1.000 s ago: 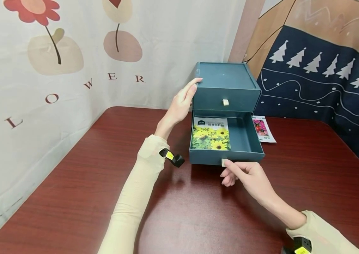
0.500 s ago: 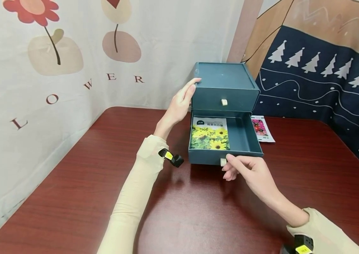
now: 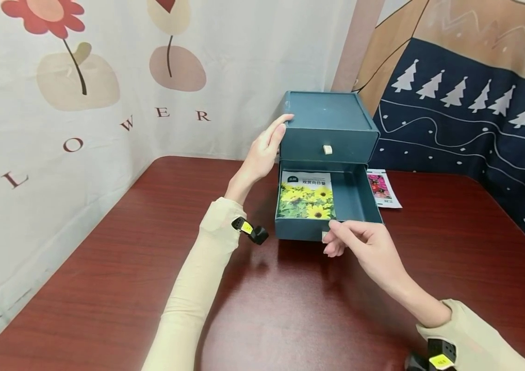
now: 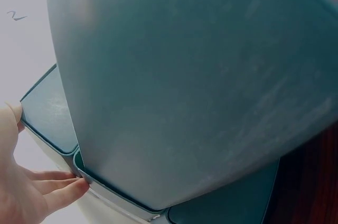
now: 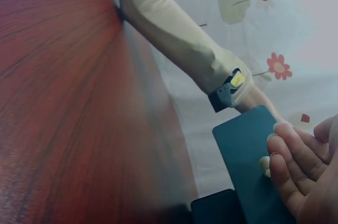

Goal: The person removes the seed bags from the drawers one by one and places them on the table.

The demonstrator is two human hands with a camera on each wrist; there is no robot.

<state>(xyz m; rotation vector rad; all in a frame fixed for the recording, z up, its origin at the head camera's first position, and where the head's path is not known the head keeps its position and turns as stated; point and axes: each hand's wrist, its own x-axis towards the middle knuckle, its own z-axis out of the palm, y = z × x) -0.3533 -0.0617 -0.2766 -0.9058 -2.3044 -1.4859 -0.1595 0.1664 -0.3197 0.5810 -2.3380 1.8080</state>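
Observation:
A blue two-drawer storage box (image 3: 327, 109) stands on the table, its lower drawer (image 3: 297, 230) pulled out. Inside the drawer, at the left, lies a packet (image 3: 306, 196) printed with yellow flowers. My left hand (image 3: 262, 152) rests against the box's upper left side, its fingers (image 4: 66, 196) fairly straight along the wall in the left wrist view. Just off the drawer's pale pull tab (image 3: 325, 236), my right hand (image 3: 371, 252) has its thumb at the drawer's front rim. Its fingers (image 5: 288, 182) are loosely bent beside the tab in the right wrist view, gripping nothing visible.
A second packet (image 3: 382, 188) with pink flowers lies on the table right of the box, partly hidden by it. The upper drawer, with its own pull tab (image 3: 328, 150), is closed. Printed curtains (image 3: 244, 62) hang behind the dark red table (image 3: 118, 268).
My right hand has let go of the lower drawer's pull tab and moved slightly up, its thumb now at the drawer's rim. My left hand and the drawer have stayed put.

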